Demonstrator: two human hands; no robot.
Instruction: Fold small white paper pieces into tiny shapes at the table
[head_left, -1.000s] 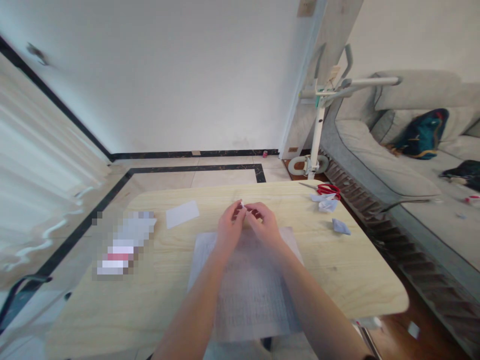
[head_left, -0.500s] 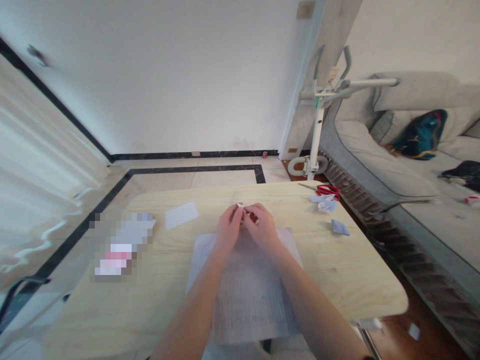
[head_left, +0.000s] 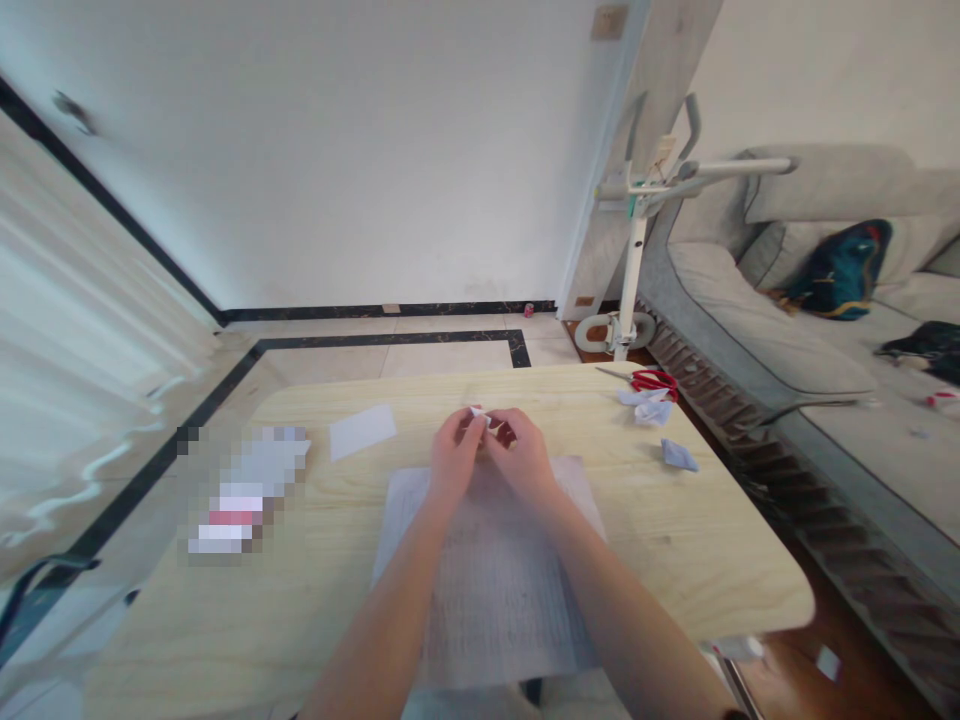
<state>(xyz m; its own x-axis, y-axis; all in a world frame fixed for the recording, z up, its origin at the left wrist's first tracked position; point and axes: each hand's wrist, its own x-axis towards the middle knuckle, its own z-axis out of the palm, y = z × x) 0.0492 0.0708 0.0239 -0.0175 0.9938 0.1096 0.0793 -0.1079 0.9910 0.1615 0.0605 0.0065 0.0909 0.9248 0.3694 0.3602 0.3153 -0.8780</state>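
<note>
My left hand (head_left: pixel 454 455) and my right hand (head_left: pixel 523 455) meet above the middle of a light wooden table (head_left: pixel 697 540). Together their fingers pinch a small folded piece of white paper (head_left: pixel 480 415), of which only a corner shows between the fingertips. Both hands are closed around it. Under my forearms lies a large printed sheet of paper (head_left: pixel 495 580).
A small white paper rectangle (head_left: pixel 363 431) lies to the left, beside a pixelated patch (head_left: pixel 240 488). At the table's right are red-handled scissors (head_left: pixel 654 380), crumpled paper scraps (head_left: pixel 645 404) and a folded bluish paper (head_left: pixel 679 455). A grey sofa (head_left: pixel 757 310) and a white stand (head_left: pixel 637 240) stand to the right.
The hands have stayed together over the table; the fingers shifted slightly on the small paper. Nothing else moved.
</note>
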